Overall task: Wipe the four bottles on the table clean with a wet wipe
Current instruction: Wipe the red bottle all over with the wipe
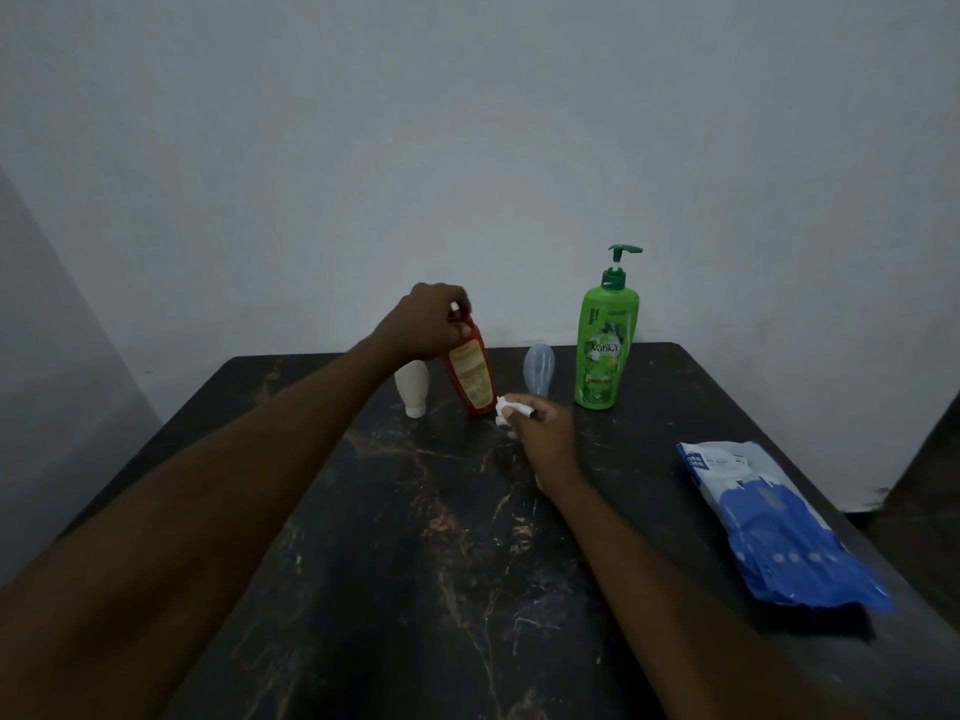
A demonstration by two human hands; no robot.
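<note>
My left hand point(428, 324) grips the top of a red bottle point(470, 379) with a yellow label, which stands tilted on the dark table point(415, 537). My right hand point(543, 433) holds a crumpled white wet wipe point(506, 407) right beside the red bottle's base. A small white bottle point(413, 389) stands behind my left wrist, partly hidden. A small pale blue bottle point(538, 368) stands just behind my right hand. A tall green pump bottle point(605, 340) stands upright at the back right.
A blue and white pack of wet wipes point(774, 522) lies near the table's right edge. A pale wall rises directly behind the table's far edge. The table drops off to the floor on both sides.
</note>
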